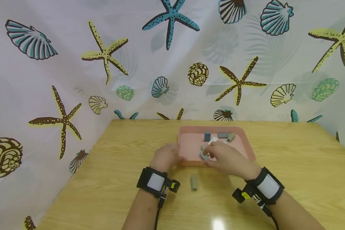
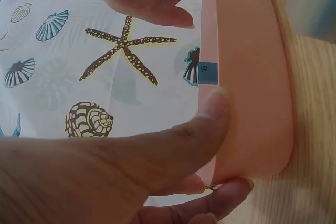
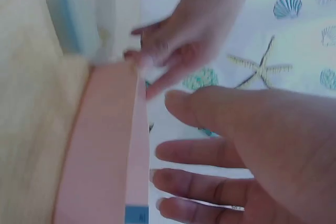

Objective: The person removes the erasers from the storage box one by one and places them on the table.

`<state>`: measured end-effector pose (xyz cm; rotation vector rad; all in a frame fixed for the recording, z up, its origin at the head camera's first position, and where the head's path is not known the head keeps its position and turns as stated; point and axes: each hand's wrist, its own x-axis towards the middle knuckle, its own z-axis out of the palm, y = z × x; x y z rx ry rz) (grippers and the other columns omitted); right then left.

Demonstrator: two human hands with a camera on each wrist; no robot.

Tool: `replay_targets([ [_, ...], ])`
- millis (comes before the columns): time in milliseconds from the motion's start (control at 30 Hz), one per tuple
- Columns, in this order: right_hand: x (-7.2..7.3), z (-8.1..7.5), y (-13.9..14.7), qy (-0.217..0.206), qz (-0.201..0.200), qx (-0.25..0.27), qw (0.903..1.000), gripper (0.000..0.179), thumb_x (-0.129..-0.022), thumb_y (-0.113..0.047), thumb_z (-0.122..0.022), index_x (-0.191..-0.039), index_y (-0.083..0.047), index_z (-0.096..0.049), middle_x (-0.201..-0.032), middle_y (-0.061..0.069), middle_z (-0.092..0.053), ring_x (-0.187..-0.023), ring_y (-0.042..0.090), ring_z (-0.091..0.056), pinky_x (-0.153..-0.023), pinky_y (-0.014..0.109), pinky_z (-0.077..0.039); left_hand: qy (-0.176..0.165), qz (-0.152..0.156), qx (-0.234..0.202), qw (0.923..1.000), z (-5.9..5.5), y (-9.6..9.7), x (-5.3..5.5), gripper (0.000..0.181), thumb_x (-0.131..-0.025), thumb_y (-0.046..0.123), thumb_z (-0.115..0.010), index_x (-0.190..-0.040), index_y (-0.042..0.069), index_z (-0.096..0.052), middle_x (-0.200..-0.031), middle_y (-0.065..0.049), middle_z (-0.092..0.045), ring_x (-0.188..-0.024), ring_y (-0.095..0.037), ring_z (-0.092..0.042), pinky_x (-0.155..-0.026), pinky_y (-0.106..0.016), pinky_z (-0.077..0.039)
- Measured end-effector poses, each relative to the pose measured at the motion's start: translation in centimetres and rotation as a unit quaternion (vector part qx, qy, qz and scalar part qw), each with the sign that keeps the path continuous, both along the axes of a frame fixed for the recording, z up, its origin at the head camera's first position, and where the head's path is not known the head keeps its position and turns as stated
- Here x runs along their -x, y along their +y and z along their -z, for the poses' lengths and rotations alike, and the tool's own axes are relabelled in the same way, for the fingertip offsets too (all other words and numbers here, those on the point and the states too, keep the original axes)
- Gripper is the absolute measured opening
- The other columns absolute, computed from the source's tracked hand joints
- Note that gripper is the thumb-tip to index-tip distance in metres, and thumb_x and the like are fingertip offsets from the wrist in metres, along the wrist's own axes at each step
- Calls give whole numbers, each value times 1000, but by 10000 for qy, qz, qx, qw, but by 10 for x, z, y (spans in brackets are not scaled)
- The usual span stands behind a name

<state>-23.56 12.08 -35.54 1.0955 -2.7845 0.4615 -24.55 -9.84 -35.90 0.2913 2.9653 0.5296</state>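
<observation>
A shallow pink tray stands on the table. My left hand grips its near left corner; in the left wrist view the thumb lies on the rim and the fingers are around the corner. Above the tray's near side hovers my right hand, its fingers loosely bent and apart, with nothing visible between them. Near those fingertips lies a small grey block. Farther back in the tray are a dark blue block, a grey-blue block, an olive cylinder and a white piece.
Another olive cylinder lies on the wooden table in front of the tray, between my forearms. Behind the table hangs a white cloth printed with shells and starfish. Each wrist wears a strapped camera with a cable.
</observation>
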Motion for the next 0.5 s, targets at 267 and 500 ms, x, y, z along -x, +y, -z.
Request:
replay_targets([
  [267, 32, 3, 25, 193, 822, 402, 9956, 12, -84, -24, -66, -82, -12, -64, -67, -3, -57, -52, 9, -44, -51, 28, -39, -100, -116, 95, 9998, -1, 2, 0, 36, -77, 34, -73, -97, 8, -57, -78, -2, -55, -68, -18, -49, -56, -32, -39],
  [500, 52, 9, 39, -174, 1346, 233, 9905, 18, -81, -23, -68, -81, -5, -66, -78, 8, -65, -54, 11, -48, -52, 30, -42, -242, -161, 106, 9995, -3, 2, 0, 34, -77, 35, -73, -93, 10, -55, -78, -3, -56, -69, -18, -49, -58, -32, -39],
])
